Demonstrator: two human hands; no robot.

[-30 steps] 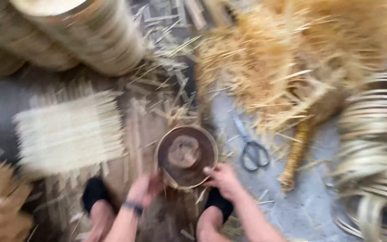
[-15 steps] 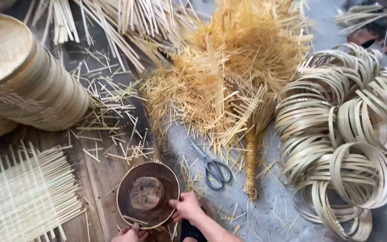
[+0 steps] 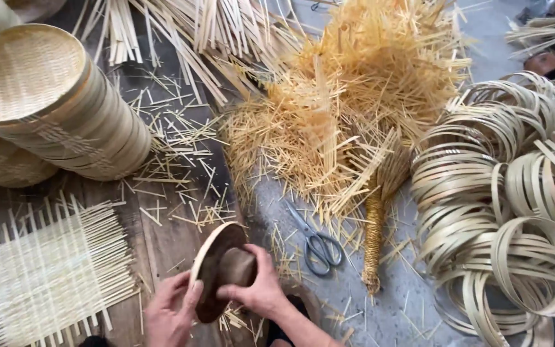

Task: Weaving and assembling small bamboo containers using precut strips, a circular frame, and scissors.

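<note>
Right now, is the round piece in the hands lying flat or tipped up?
Tipped up. The round bamboo-rimmed disc stands on edge, dark face toward the right hand; the left hand steadies its lower rim.

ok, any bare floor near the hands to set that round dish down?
Best patch: grey floor between the bound straw broom and the pale bamboo hoops. Dark planks between the woven mat and the scissors carry only light scraps. The straw heap and stacked baskets crowd everything beyond.

Person's own body: left hand (image 3: pixel 171 315) and right hand (image 3: pixel 258 289) bare, forearms unsleeved, no gloves or rings visible.
</note>
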